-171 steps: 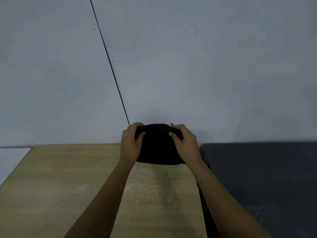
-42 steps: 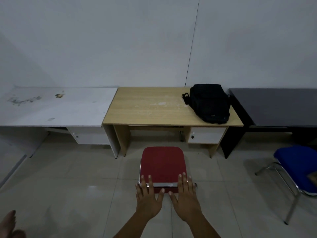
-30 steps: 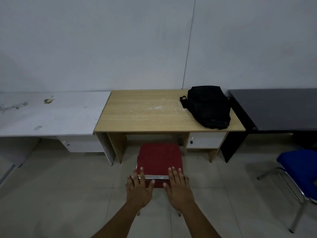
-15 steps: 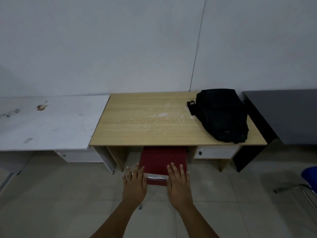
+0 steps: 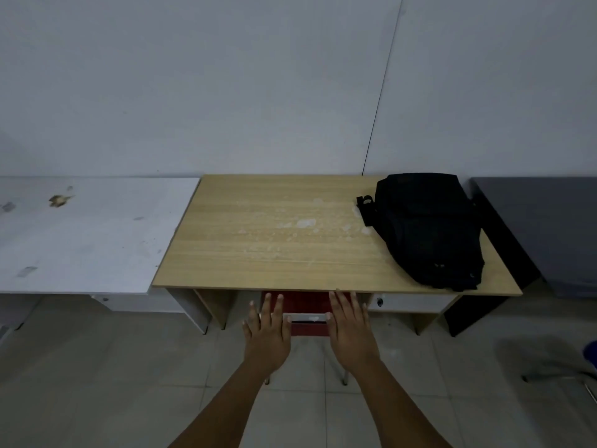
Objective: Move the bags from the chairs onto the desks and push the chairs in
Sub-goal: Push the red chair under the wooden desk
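Low in the middle of the frame, the left hand [image 5: 267, 336] and the right hand [image 5: 351, 331] lie flat with fingers spread and straight, palms down against the back edge of the red chair [image 5: 306, 313]. Neither hand curls around anything; they only press on it. Most of the chair's seat is tucked beneath the wooden desk [image 5: 258, 250], so only a strip of red and a pale metal bar show between the hands, with two chair legs visible on the tiled floor [image 5: 97, 383] below the wrists.

The black bag [image 5: 429, 231] lies on the desk's right side, toward the upper right of the frame, reaching close to the right and front edges (a strap sticks out on its left).

A stained white desk [image 5: 90, 234] adjoins on the left, a dark grey desk [image 5: 546, 227] on the right. A sliver of a blue chair [image 5: 591, 354] shows at the right edge.
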